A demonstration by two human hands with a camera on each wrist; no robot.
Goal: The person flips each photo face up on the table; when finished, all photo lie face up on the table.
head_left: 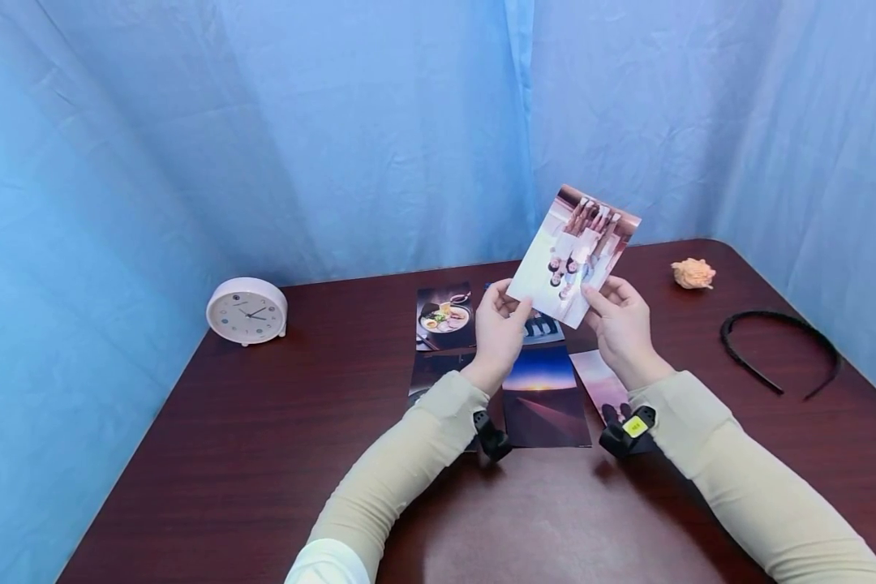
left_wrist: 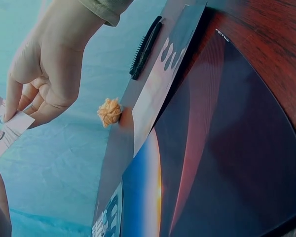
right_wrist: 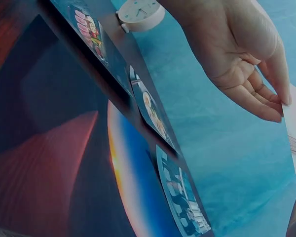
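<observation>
A glossy photo print (head_left: 577, 251) of a group of people is held up over the table, tilted. My left hand (head_left: 498, 332) pinches its lower left corner between thumb and fingers. At the lower right edge, my right hand (head_left: 623, 324) pinches it the same way, and the left wrist view shows this hand (left_wrist: 54, 64) from the side. Below lie several other prints in rows: a ramen bowl photo (head_left: 445, 320), a sunset photo (head_left: 546, 397), a pinkish photo (head_left: 597, 377) partly behind my right hand, and a blue-toned photo (right_wrist: 180, 197). My left forearm hides part of a dark print (head_left: 431, 371).
A white round clock (head_left: 246, 312) stands at the back left of the dark wooden table (head_left: 299, 454). A peach-coloured ruffled object (head_left: 693, 273) sits at the back right, with a black braided headband (head_left: 781, 316) nearer. Blue curtains (head_left: 380, 130) surround the table.
</observation>
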